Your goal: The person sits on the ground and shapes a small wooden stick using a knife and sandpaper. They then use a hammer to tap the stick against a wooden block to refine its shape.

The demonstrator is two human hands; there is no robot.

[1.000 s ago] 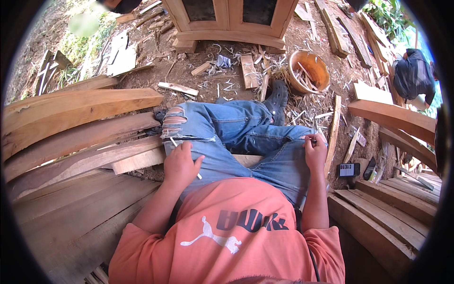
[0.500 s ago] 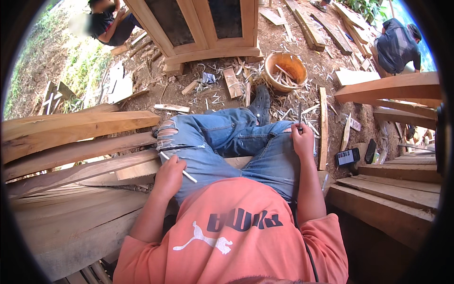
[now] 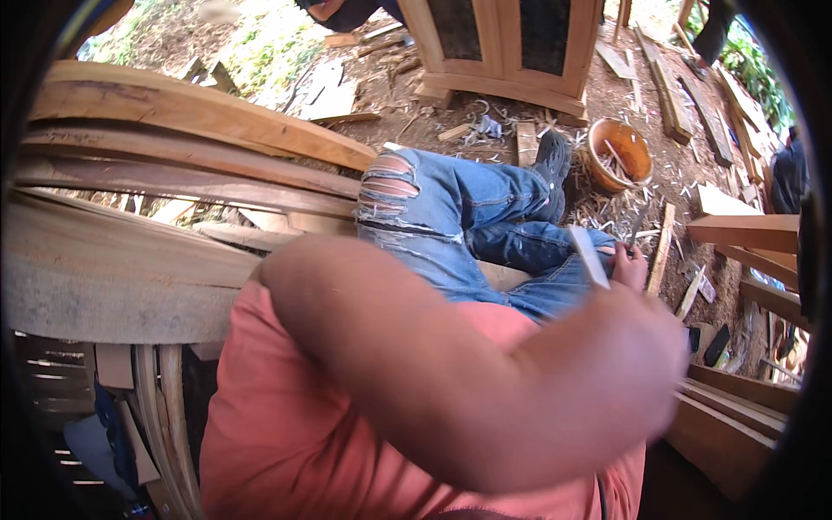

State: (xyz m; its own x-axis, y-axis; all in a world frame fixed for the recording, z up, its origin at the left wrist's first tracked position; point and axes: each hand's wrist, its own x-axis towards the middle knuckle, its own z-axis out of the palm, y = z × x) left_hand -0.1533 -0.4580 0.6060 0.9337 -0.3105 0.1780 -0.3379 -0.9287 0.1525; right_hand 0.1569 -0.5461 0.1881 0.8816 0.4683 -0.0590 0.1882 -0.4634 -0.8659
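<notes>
My left arm reaches across my body to the right, close to the view. My left hand [image 3: 637,342], blurred by motion, has a pale thin stick [image 3: 589,257] poking up out of it. Beyond it, near my right knee, my right hand [image 3: 630,270] is closed around the handle of a slim dark-bladed knife [image 3: 637,228], its blade upward. The left forearm and hand hide my right forearm. In this view the stick and the knife stand apart, though one hand partly overlaps the other.
Curved wooden beams [image 3: 191,113] lie along my left; more planks [image 3: 728,425] are stacked at right. Ahead stands a panelled wooden piece of furniture [image 3: 503,74]. An orange bucket [image 3: 598,165] holds wood scraps, with shavings around it. Partly visible people are at the far edges.
My left hand has swung from beside my left thigh across to the right, carrying the stick. My right hand still holds the knife upright. The whole view has turned to the left.
</notes>
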